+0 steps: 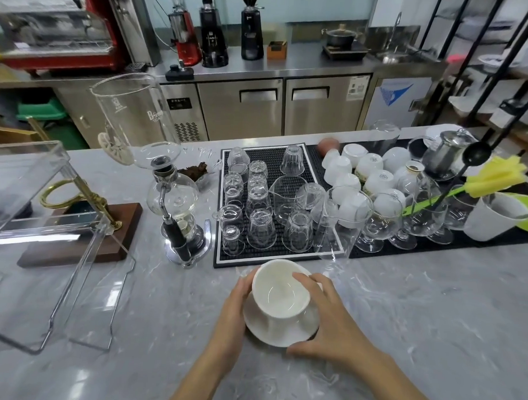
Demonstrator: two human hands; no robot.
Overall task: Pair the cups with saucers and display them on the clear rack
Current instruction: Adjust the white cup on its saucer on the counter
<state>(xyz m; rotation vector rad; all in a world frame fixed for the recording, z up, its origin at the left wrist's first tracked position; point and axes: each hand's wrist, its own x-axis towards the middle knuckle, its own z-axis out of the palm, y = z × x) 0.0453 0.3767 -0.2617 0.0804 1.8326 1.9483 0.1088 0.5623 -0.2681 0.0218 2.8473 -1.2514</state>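
Observation:
A white cup [280, 291] stands upright on a white saucer [282, 332], held low over the grey marble counter near its front. My left hand [233, 315] grips the saucer's left edge and touches the cup's side. My right hand [332, 320] wraps the cup's right side, thumb under the saucer's rim. The clear rack [42, 246] stands at the left, its upper shelf bare. Several more white cups [365, 176] lie upside down on a black mat at the back right.
A black mat [219, 252] with several upturned glasses lies just behind the cup. A siphon brewer [178, 208] and a brass stand on a wooden base [84, 241] sit between the mat and the rack. Stemmed glasses [378, 224] stand at the right.

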